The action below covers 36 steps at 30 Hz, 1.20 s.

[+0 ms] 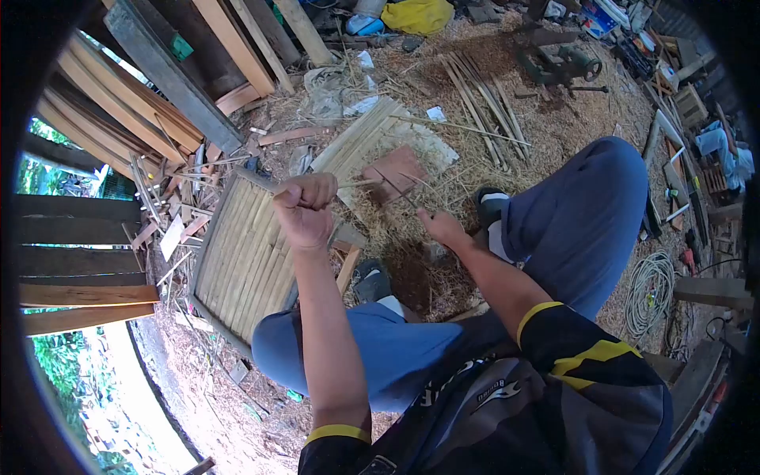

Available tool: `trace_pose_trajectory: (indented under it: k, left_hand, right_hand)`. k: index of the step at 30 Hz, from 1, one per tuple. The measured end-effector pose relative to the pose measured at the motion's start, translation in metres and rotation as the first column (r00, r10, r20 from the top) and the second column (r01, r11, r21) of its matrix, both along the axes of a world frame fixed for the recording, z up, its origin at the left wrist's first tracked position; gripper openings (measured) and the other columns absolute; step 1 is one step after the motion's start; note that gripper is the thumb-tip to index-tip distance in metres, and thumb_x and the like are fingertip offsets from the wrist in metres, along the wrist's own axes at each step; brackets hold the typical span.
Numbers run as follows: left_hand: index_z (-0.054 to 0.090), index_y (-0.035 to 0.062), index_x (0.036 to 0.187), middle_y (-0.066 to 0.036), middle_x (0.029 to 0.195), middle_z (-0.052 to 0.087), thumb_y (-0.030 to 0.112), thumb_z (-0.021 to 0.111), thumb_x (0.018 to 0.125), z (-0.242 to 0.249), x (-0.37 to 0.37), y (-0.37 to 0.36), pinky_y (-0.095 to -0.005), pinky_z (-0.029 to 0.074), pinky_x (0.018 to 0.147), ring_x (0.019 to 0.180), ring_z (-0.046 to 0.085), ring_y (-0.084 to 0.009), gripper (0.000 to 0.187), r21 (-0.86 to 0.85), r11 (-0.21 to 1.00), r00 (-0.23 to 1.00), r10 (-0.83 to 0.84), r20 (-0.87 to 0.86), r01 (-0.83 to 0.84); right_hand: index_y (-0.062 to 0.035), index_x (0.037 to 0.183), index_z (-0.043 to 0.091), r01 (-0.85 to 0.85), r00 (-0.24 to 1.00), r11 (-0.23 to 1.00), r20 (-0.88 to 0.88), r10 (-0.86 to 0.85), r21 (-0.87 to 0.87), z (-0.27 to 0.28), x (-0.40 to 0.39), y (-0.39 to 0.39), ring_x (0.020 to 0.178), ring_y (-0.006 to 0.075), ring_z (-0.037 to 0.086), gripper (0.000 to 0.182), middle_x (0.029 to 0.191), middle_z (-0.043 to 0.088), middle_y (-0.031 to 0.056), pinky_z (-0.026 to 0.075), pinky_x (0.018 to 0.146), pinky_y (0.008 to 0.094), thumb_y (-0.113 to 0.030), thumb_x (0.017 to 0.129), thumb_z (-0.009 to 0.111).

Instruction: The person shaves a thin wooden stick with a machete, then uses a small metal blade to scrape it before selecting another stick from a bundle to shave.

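Note:
My left hand (305, 207) is raised in a fist around a thin bamboo strip (356, 184), which sticks out to the right. Lower and to the right, my right hand (445, 229) is closed on a knife (402, 195); its narrow dark blade points up and left, close to the strip's end. The handle is mostly hidden by my fingers. Under the blade, a reddish flat board (408, 162) lies among shavings. A panel of bamboo slats (245, 245) in a dark frame rests on the ground, partly behind my left forearm.
Several long bamboo strips (483, 107) lie on the shavings ahead. A green metal vise (566, 65) stands farther back. Planks (170, 71) lean at the upper left. A coiled rope (649, 293) lies at the right, and a yellow bag (417, 16) at the back.

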<state>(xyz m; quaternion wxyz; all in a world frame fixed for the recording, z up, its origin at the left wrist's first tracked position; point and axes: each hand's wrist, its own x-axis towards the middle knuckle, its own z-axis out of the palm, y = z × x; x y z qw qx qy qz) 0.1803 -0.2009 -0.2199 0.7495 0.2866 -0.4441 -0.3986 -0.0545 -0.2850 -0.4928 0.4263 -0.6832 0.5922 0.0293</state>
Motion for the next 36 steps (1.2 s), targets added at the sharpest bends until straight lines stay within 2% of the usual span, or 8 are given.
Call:
trace_pose_trajectory:
  k: [11, 14, 17, 20, 26, 29, 32, 36]
  left_hand:
    - [0.022, 0.0121, 0.053, 0.002, 0.048, 0.019, 0.036, 0.055, 0.089, 0.002, 0.0, 0.002, -0.0356, 0.015, 0.052, 0.047, 0.017, -0.0147, 0.054, 0.007, 1.0, 0.998, -0.008, -0.067, 0.008]
    - [0.022, 0.0109, 0.052, 0.002, 0.048, 0.018, 0.034, 0.056, 0.088, 0.003, -0.004, 0.003, -0.0351, 0.014, 0.05, 0.046, 0.016, -0.0138, 0.054, -0.018, 1.0, 0.995, -0.024, -0.093, 0.022]
    - [0.022, 0.011, 0.052, 0.002, 0.047, 0.018, 0.033, 0.056, 0.087, 0.005, -0.003, -0.003, -0.035, 0.014, 0.05, 0.045, 0.016, -0.0138, 0.054, -0.016, 0.999, 0.996, -0.053, -0.065, 0.052]
    - [0.022, 0.0112, 0.052, 0.002, 0.047, 0.018, 0.032, 0.055, 0.087, 0.007, -0.01, -0.005, -0.035, 0.014, 0.049, 0.045, 0.016, -0.0137, 0.053, -0.012, 0.997, 0.996, -0.071, -0.052, 0.071]
    - [0.023, 0.0111, 0.052, 0.002, 0.047, 0.019, 0.03, 0.053, 0.089, 0.004, -0.002, 0.002, -0.035, 0.014, 0.049, 0.044, 0.016, -0.0136, 0.052, -0.021, 0.996, 0.993, -0.088, -0.083, 0.087]
    - [0.023, 0.0107, 0.051, 0.001, 0.047, 0.019, 0.03, 0.053, 0.089, 0.005, -0.001, -0.002, -0.0351, 0.014, 0.048, 0.044, 0.017, -0.0138, 0.051, -0.028, 0.997, 0.993, -0.081, -0.088, 0.078]
    - [0.023, 0.0107, 0.051, 0.001, 0.047, 0.019, 0.029, 0.053, 0.088, 0.003, -0.007, -0.004, -0.035, 0.014, 0.048, 0.044, 0.017, -0.0138, 0.051, -0.011, 0.996, 0.992, -0.085, -0.095, 0.084]
    - [0.023, 0.0111, 0.051, 0.001, 0.047, 0.019, 0.029, 0.053, 0.089, 0.006, -0.003, -0.003, -0.0352, 0.014, 0.048, 0.043, 0.017, -0.0136, 0.051, -0.018, 0.998, 0.994, -0.057, -0.089, 0.056]
  right_hand:
    - [-0.0001, 0.108, 0.073, -0.165, 0.802, 0.978, 0.56, 0.208, -0.127, 0.132, 0.065, 0.006, 0.095, 0.0426, 0.071, 0.076, 0.095, 0.072, 0.0286, 0.052, 0.085, 0.0507, -0.07, 0.097, 0.045]
    - [-0.0024, 0.113, 0.074, -0.114, 0.987, 0.992, 0.108, 0.119, -0.05, 0.046, 0.035, -0.015, 0.1, 0.044, 0.07, 0.076, 0.101, 0.073, 0.0273, 0.052, 0.088, 0.0507, -0.071, 0.097, 0.045]
    - [0.0006, 0.101, 0.073, -0.13, 0.98, 0.991, 0.144, 0.134, -0.037, 0.036, 0.02, -0.017, 0.08, 0.0326, 0.068, 0.083, 0.081, 0.07, 0.0181, 0.051, 0.076, 0.0446, -0.076, 0.096, 0.041]
    - [-0.0047, 0.119, 0.073, -0.16, 0.914, 0.987, 0.378, 0.148, -0.002, 0.144, 0.041, -0.006, 0.108, 0.0449, 0.067, 0.077, 0.109, 0.071, 0.0301, 0.05, 0.096, 0.0495, -0.072, 0.097, 0.043]
    - [-0.005, 0.124, 0.07, -0.223, 0.873, 0.973, 0.433, 0.225, -0.057, 0.115, 0.049, -0.015, 0.115, 0.0426, 0.065, 0.076, 0.116, 0.07, 0.0271, 0.049, 0.1, 0.0461, -0.071, 0.097, 0.043]
    - [-0.0009, 0.099, 0.072, -0.218, 0.938, 0.972, 0.256, 0.232, -0.083, 0.075, 0.033, -0.031, 0.078, 0.0278, 0.066, 0.073, 0.078, 0.069, 0.0129, 0.05, 0.073, 0.0417, -0.069, 0.098, 0.046]
    - [-0.003, 0.118, 0.072, -0.249, 0.913, 0.969, 0.332, 0.238, -0.012, 0.132, 0.04, -0.019, 0.114, 0.0432, 0.066, 0.079, 0.115, 0.071, 0.0271, 0.05, 0.099, 0.0461, -0.074, 0.095, 0.044]
    - [-0.0012, 0.114, 0.072, -0.292, 0.858, 0.956, 0.431, 0.28, -0.038, 0.125, 0.053, -0.02, 0.107, 0.0428, 0.067, 0.08, 0.109, 0.071, 0.0267, 0.051, 0.094, 0.0467, -0.073, 0.095, 0.043]
